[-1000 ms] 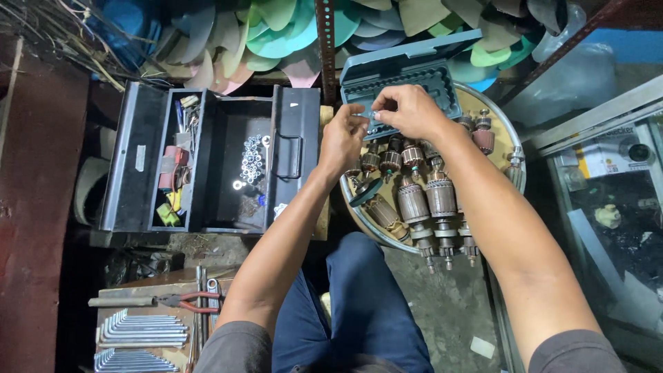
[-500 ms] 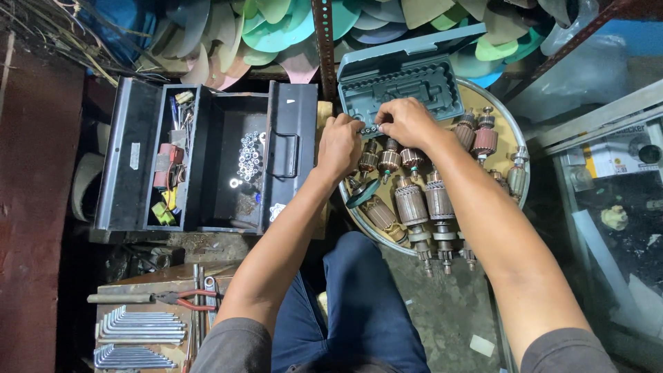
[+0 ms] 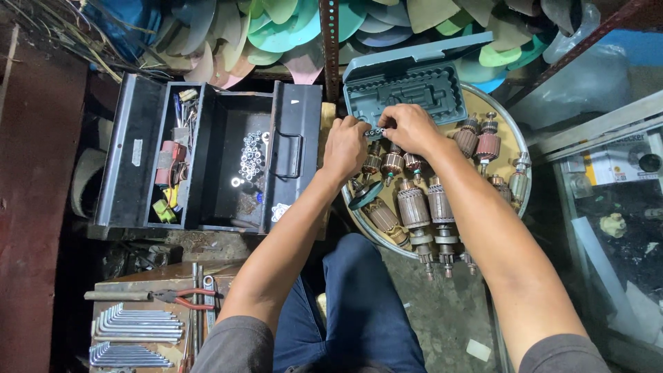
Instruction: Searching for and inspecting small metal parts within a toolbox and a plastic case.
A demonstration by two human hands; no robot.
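**Both hands on a small dark part at the edge of the teal case**

I see both hands meeting in the upper centre of the frame. The left hand [image 3: 345, 146] is curled, fingers bent inward, its fingertips pinching one end of a small dark part [image 3: 375, 131]. The right hand [image 3: 411, 128] is also curled, thumb and fingers closed on the other end of the same part. What kind of part it is I cannot tell; it is too small and mostly covered by fingers.

The part sits at the lower left edge of an open teal moulded tool case [image 3: 407, 90], which lies at the top of a round metal tray [image 3: 519, 173]. The tray holds a number of motor armatures [image 3: 414, 207] with copper windings, lying just below the hands.

Left of centre, an open black metal toolbox [image 3: 293, 152] shows loose nuts [image 3: 250, 157] in its middle compartment and mixed small items in its left tray.

Lower left of the frame: 2 rows of hex keys [image 3: 131, 323], and red-handled pliers [image 3: 186, 297] just above them. Coloured fan blades [image 3: 290, 27] fill the top edge.
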